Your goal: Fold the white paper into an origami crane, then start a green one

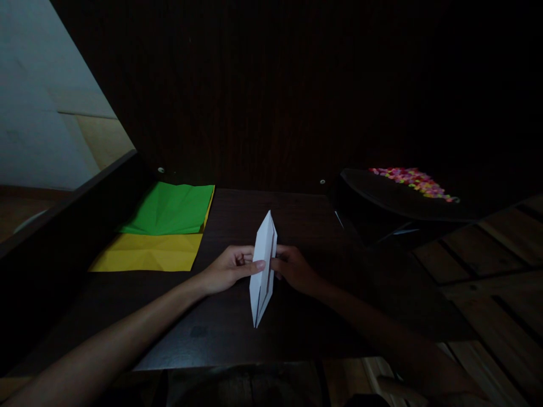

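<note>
We see a folded white paper (263, 268) — long, narrow, pointed at both ends — held upright over the middle of a dark wooden table (220, 333); the left hand (227, 271) pinches its left edge between thumb and fingers, closed on the sheet; the right hand (294, 270) grips the opposite edge, fingers likewise closed on it, though it lies in shadow. To the left, well apart from the hands, a green sheet (172, 208) lies flat, partly overlapping a yellow sheet (148, 252); at the far right a dark tray (394, 203) carries a heap of small multicoloured pieces (413, 182) — too small to identify.
</note>
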Demonstrator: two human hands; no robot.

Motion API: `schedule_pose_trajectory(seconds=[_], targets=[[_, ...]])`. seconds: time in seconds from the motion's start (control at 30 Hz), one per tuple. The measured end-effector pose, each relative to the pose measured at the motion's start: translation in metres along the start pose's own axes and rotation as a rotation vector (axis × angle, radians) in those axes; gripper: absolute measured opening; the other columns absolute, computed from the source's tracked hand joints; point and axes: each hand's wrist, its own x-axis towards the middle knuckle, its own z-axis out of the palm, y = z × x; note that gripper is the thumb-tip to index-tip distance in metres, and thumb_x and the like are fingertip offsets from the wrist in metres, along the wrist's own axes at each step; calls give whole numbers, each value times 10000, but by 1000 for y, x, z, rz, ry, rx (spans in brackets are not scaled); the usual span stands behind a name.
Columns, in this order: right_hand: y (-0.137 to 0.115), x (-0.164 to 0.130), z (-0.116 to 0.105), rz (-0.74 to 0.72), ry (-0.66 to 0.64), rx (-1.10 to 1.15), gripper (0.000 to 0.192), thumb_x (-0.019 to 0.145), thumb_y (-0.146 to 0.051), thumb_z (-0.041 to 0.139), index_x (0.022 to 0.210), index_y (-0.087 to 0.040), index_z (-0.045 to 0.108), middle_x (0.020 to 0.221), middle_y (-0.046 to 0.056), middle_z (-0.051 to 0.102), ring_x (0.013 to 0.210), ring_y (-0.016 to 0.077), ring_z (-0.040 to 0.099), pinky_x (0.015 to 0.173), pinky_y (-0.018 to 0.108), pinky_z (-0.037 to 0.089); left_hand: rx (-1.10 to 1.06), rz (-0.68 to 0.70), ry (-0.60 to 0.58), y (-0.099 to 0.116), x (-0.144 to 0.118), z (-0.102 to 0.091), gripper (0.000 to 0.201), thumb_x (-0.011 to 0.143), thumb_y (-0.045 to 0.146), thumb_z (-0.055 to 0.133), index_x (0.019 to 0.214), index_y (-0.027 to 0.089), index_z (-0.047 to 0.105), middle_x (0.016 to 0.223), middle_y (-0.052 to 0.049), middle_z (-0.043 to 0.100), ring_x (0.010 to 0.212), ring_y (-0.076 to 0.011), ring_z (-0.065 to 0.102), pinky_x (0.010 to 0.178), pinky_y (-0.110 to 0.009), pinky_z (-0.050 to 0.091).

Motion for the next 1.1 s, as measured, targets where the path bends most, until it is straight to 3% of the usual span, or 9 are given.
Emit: schedule_pose_trajectory(seconds=[0.23,0.47,0.6,0.8,1.1], targets=[[3,-1,4,16,21,16,103,739,-259,538,714,-168,577,545,-45,508,441,76,407,410,192,307,-2,28,0,3,0,1,330,827,384,706,1004,106,707,826,-68,737,714,-163,658,697,-257,494],[6,-2,2,-55,13,70,472,910,-584,408,717,-173,537,555,-18,514,468,91,451,430,209,341,-18,57,40,7,0,2,273,858,333,678,998,100,705,849,-89,750,738,-182,688,688,-261,523],[4,-5,0,-85,-31,-18,417,882,-567,517,738,-176,532,577,-32,505,491,90,454,459,214,346,-27,69,26,6,0,4,274,862,330,675,1013,103,707,871,-91,751,740,-174,688,691,-252,519],[3,-7,-2,-164,-15,-54,417,897,-542,521,674,-193,472,557,-48,471,499,88,433,494,224,342,-30,72,18,8,-3,3,298,855,363,676,992,103,721,917,-103,749,785,-198,693,778,-296,515],[-3,-2,-11,-56,-59,-110,482,867,-605,522,637,-181,506,547,-37,468,498,96,419,486,231,331,70,32,162,5,-1,1,284,865,383,634,799,116,706,754,-46,709,712,-170,627,758,-289,465]])
